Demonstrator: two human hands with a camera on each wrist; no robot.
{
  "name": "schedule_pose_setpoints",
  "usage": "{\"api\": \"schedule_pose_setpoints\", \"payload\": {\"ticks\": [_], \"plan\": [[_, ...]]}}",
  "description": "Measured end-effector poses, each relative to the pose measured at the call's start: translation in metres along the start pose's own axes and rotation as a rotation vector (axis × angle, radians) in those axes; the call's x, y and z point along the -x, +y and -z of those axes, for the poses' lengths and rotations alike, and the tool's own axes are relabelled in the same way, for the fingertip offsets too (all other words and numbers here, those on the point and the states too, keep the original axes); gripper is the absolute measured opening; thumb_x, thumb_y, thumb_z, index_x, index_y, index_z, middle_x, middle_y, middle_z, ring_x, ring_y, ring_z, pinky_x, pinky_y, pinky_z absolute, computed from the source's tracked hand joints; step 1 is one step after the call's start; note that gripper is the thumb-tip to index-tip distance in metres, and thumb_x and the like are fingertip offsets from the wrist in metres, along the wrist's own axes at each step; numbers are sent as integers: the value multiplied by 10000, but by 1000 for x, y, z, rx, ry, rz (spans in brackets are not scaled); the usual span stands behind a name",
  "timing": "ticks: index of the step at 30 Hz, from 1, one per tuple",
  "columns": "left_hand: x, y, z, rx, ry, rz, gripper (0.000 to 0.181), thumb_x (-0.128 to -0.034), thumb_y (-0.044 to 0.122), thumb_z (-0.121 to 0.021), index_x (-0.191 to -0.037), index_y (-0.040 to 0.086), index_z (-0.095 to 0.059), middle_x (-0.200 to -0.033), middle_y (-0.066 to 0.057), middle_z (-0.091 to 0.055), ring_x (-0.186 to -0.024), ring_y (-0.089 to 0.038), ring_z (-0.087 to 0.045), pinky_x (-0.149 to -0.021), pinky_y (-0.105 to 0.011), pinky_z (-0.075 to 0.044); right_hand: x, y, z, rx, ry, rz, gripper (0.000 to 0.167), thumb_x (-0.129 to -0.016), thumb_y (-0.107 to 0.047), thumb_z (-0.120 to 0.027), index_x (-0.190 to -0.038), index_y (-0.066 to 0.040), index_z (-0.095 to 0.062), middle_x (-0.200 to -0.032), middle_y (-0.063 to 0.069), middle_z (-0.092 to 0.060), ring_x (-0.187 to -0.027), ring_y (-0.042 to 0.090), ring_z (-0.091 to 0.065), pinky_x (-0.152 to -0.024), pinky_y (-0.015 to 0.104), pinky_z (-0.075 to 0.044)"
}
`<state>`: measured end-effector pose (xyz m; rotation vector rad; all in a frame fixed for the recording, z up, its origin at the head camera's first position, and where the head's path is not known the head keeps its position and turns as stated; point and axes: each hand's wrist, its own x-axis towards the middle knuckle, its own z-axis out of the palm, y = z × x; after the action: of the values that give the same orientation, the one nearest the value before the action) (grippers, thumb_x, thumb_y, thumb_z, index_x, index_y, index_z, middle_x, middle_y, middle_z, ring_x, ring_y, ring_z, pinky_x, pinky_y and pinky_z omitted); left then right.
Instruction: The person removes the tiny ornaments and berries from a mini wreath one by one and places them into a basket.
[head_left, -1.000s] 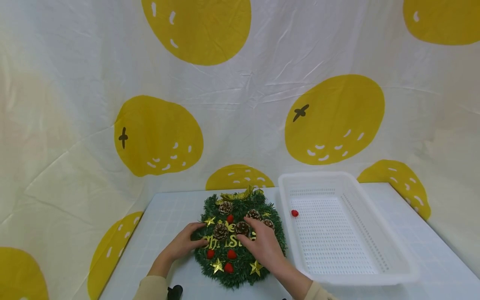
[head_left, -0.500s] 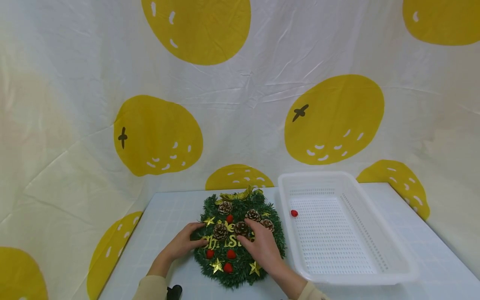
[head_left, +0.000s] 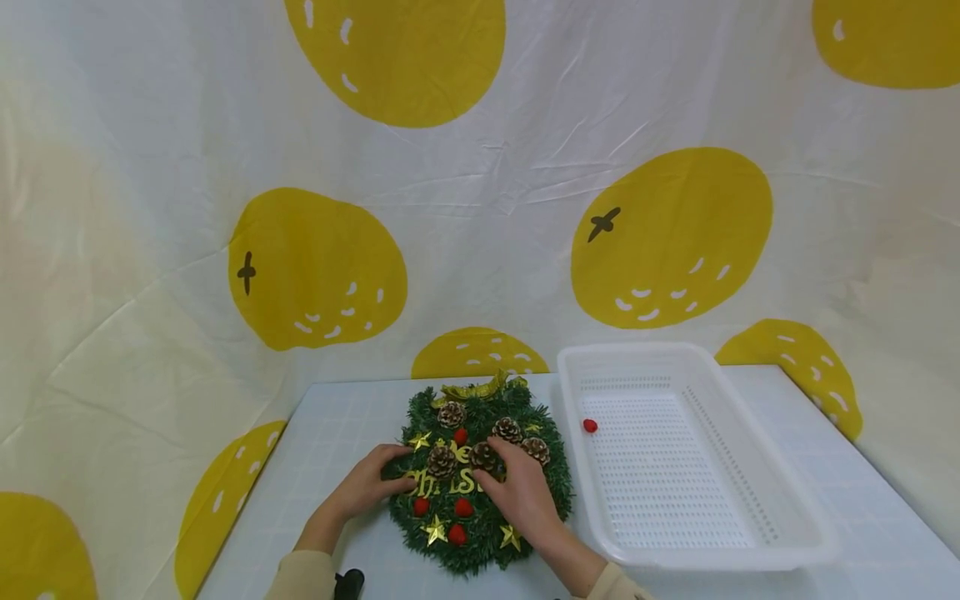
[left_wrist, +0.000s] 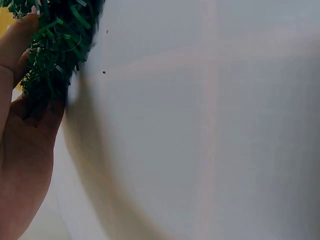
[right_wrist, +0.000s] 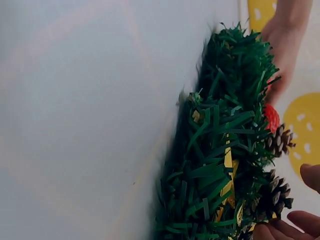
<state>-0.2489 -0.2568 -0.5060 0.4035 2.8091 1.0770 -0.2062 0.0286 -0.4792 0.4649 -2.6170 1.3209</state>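
A green tinsel wreath (head_left: 476, 550) with gold lettering lies on the table, decorated with pine cones, red balls and gold stars. My left hand (head_left: 367, 483) grips its left edge, thumb on the front; tinsel (left_wrist: 60, 45) shows between thumb and fingers in the left wrist view. Thumb and fingers of my right hand (head_left: 521, 492) curl round a pine cone (head_left: 482, 456) near the middle of the wreath. From the right wrist view, fingertips (right_wrist: 285, 230) reach this cone's side, while the thumb sits higher; whether it touches is unclear.
Right of the wreath stands a white perforated plastic basket (head_left: 780, 546) with one small red ball (head_left: 590, 426) inside. A small black object (head_left: 348, 584) lies by the left sleeve. Behind the table (head_left: 352, 408) hangs a white curtain (head_left: 487, 250) with yellow fruit prints.
My right hand and forearm have shifted slightly left, with the fingers still around the same pine cone. The left hand keeps its place on the wreath's edge.
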Motion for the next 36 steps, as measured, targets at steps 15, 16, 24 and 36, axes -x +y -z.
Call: {"api": "schedule_pose_setpoints", "payload": {"ticks": [15,16,24,36], "plan": [[1,-3,-2,22,10,10,616,-853,402,-753,-1355,100,-562,-1393,-155,-491,-1312,-405,-425,-1053,-608,-350,-2,4,-5,0,5,-16,537,-897,-242,-729,-1336,16,-558,-1334,187,-572,-1221,374,-539,-951,532,-485],[1,-3,-2,25,9,11,618,-853,405,-753,-1356,101,-561,-1394,-154,-489,-1313,-404,-424,-1055,-608,-349,-2,4,-5,-1,4,-16,537,-897,-240,-729,-1336,18,-557,-1334,188,-571,-1221,375,-538,-951,533,-485],[1,-3,-2,11,22,-5,606,-859,403,-747,-1349,96,-567,-1382,-159,-500,-1298,-408,-438,-1041,-609,-363,-5,5,-5,-2,5,-13,526,-910,-231,-713,-1341,24,-551,-1348,195,-560,-1241,381,-522,-974,535,-470],[1,0,-1,-7,24,-10,594,-851,386,-759,-1328,80,-580,-1371,-165,-505,-1290,-405,-445,-1042,-601,-366,-6,10,-9,8,30,-6,453,-905,-182,-717,-1302,-6,-591,-1296,168,-603,-1189,358,-567,-936,518,-499]]}}
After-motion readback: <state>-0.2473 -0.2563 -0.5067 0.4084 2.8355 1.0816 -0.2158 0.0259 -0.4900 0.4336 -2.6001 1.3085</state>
